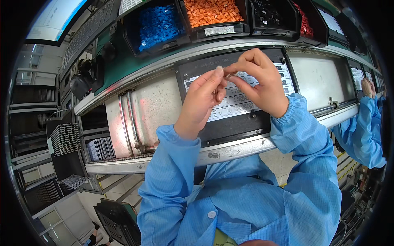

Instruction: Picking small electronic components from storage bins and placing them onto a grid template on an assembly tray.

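Above a black fixture (193, 123) on the conveyor, both hands meet fingertip to fingertip. My left hand (204, 95) is closed, thumb against the curled fingers. My right hand (257, 80) pinches with thumb and forefinger right beside the left thumb. Something tiny seems to sit between the fingertips, too small and covered to name. Beneath the hands lies a white circuit board panel (223, 110) with rows of small parts, set in the fixture and partly hidden by them.
Behind the conveyor rail stand black bins of blue (158, 25), orange (213, 11), black (269, 14) and red pieces (305, 22). A monitor (53, 18) and keyboard (88, 35) are at far left. White racks (65, 139) stand lower left. A co-worker's blue sleeve (363, 131) shows at right.
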A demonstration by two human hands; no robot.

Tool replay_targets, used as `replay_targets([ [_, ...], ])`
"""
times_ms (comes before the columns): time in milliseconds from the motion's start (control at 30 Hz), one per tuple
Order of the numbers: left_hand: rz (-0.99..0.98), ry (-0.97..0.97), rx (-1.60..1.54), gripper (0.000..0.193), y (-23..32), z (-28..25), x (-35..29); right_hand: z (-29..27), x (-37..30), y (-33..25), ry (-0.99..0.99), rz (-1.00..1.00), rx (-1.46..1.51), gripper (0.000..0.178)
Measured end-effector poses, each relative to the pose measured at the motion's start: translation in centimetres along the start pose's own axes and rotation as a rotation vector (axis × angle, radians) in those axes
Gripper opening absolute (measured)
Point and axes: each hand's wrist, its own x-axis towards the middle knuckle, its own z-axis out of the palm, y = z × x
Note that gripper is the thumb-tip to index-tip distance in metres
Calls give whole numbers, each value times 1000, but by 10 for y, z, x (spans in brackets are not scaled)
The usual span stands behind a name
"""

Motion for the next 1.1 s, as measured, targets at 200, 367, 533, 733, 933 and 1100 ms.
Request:
replay_targets([
  [200, 55, 71, 202, 39, -8, 3, 2, -16, 7, -2, -66, -110, -184, 25],
  [367, 26, -68, 156, 43, -9, 2, 0, -34, 2, 8, -184, -38, -23, 25],
  [533, 114, 55, 142, 41, -5, 12, -2, -78, -4, 44, -231, 150, -278, 21],
  [733, 38, 26, 172, 36, -7, 7, -1, -64, -18, 59, -293, 101, -489, 21],
  [933, 53, 14, 183, 37, -7, 7, -1, -61, -18, 62, -283, -4, -587, 19],
  [1100, 44, 27, 243, 39, -5, 10, -1, -60, -19, 63, -298, -21, -606, 19],
])
